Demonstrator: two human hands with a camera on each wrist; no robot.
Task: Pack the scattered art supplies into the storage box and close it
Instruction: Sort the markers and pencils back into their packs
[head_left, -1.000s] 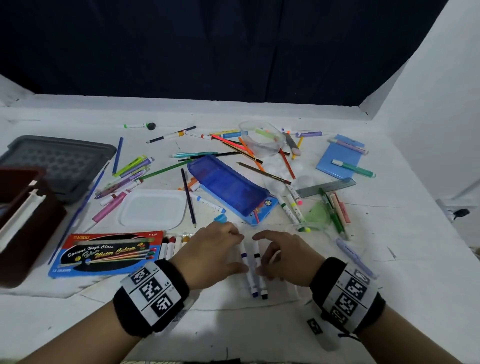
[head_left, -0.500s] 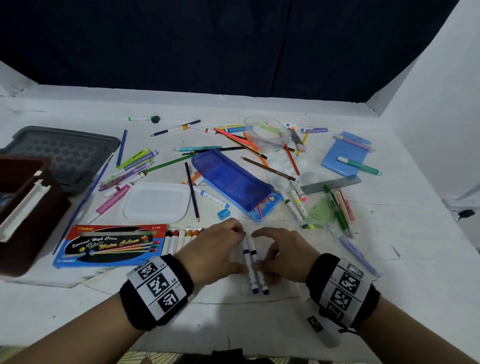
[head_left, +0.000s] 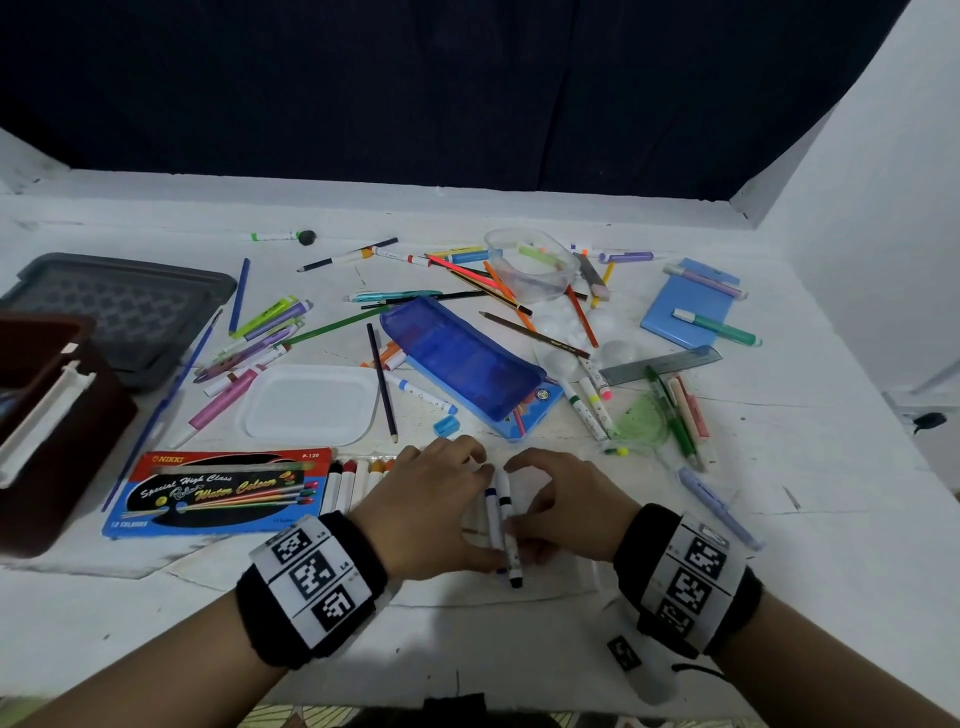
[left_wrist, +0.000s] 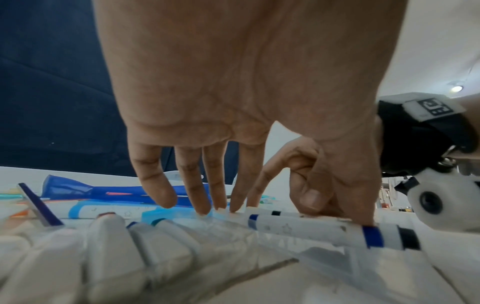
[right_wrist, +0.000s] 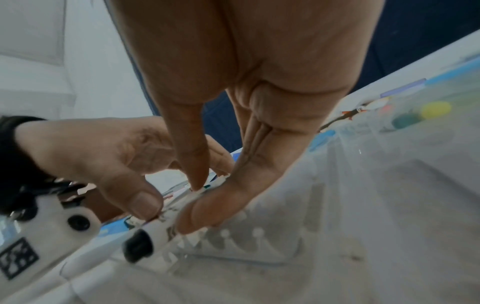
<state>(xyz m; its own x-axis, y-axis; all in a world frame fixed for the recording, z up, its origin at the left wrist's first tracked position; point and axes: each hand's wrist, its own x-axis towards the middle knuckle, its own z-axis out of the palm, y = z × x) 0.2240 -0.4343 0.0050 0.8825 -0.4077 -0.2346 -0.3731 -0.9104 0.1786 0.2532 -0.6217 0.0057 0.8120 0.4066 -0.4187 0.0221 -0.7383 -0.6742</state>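
Two white markers lie side by side at the table's near centre, one blue-banded (head_left: 491, 519), one black-banded (head_left: 506, 512). My left hand (head_left: 467, 514) holds the blue-banded marker (left_wrist: 311, 228) between fingertips and thumb. My right hand (head_left: 524, 504) pinches the black-banded marker (right_wrist: 155, 230) between thumb and index finger. Both markers rest on a clear plastic sleeve (left_wrist: 155, 246) with a row of white markers in it. The dark brown storage box (head_left: 62, 426) stands open at the far left, its grey lid (head_left: 119, 306) behind it.
A red and blue watercolour box (head_left: 218, 491) lies left of my hands. Behind are a white tray (head_left: 311, 405), a blue pencil case (head_left: 462, 358), a clear bowl (head_left: 535, 265), a ruler (head_left: 660, 364), a blue card (head_left: 685, 306) and several scattered pens and pencils.
Both hands have drawn closer together around the two markers. The black-banded marker has slid slightly toward me, tight against the blue-banded one.
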